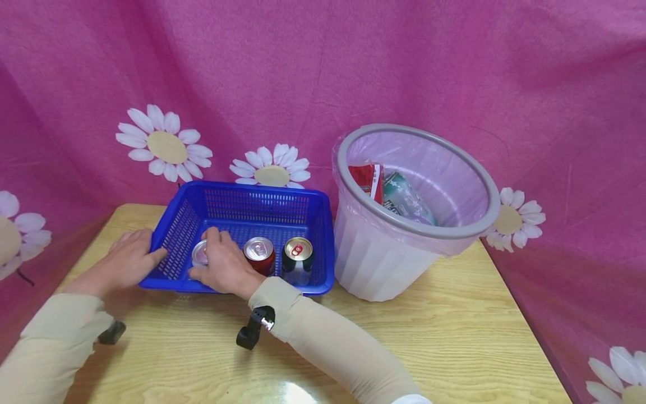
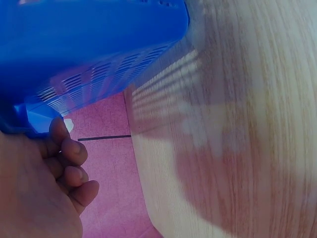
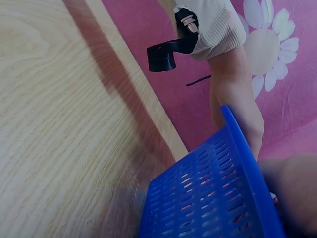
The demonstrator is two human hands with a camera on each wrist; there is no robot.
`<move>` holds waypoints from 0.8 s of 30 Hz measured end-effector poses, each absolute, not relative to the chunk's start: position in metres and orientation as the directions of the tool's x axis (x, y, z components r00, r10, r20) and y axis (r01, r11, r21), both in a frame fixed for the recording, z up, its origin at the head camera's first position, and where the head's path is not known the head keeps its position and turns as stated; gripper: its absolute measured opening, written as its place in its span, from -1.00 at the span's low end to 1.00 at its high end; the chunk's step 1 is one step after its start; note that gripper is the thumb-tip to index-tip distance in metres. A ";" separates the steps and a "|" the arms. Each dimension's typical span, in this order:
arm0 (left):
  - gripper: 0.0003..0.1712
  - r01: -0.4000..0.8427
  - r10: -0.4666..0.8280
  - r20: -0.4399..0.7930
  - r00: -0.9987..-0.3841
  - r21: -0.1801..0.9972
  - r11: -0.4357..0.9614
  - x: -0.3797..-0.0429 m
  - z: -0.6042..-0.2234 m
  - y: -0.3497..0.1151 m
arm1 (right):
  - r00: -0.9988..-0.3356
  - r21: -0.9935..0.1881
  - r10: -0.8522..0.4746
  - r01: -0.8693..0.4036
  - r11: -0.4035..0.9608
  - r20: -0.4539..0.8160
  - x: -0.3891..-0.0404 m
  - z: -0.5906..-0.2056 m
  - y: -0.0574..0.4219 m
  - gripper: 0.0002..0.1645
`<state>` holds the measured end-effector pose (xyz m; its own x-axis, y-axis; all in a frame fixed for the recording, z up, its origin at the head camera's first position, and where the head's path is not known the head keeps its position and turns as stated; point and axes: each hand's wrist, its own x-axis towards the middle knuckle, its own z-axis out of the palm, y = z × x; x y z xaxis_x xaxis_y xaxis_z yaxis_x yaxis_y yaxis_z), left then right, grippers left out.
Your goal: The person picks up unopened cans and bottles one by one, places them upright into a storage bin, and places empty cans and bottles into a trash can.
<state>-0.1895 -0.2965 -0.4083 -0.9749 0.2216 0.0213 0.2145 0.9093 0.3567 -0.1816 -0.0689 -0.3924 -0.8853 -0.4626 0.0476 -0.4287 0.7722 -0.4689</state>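
Observation:
A blue plastic basket (image 1: 247,223) stands on the table with drink cans inside. My left hand (image 1: 128,261) holds its left rim, thumb over the edge; in the left wrist view the fingers (image 2: 74,151) curl loosely outside it. Inside the basket, my right hand (image 1: 225,262) grips the leftmost can (image 1: 199,253), of which only part of the silver top shows. To the right of that hand stand a red can (image 1: 259,249) and a dark green can (image 1: 298,252) with a gold top and red tab. The basket wall (image 3: 208,188) hides most of the right hand's fingers in the right wrist view.
Right of the basket, close to it, is a white bin (image 1: 378,264) with a grey rim and a clear liner. A red packet (image 1: 367,180) and a green-and-clear crumpled wrapper (image 1: 404,196) lie in it. A pink flowered cloth (image 1: 323,73) hangs behind the wooden table (image 1: 429,331).

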 end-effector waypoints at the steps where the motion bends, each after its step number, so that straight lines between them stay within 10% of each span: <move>1: -0.57 0.214 0.222 0.019 -0.975 0.357 0.909 -0.189 -0.408 -0.296 | -0.887 -0.462 -0.460 -0.428 0.776 0.050 -0.181 -0.392 -0.069 -0.27; 24: -0.48 0.212 0.224 0.009 -0.974 0.358 0.909 -0.189 -0.407 -0.296 | -0.882 -0.437 -0.457 -0.458 0.774 0.114 -0.172 -0.386 -0.064 -0.25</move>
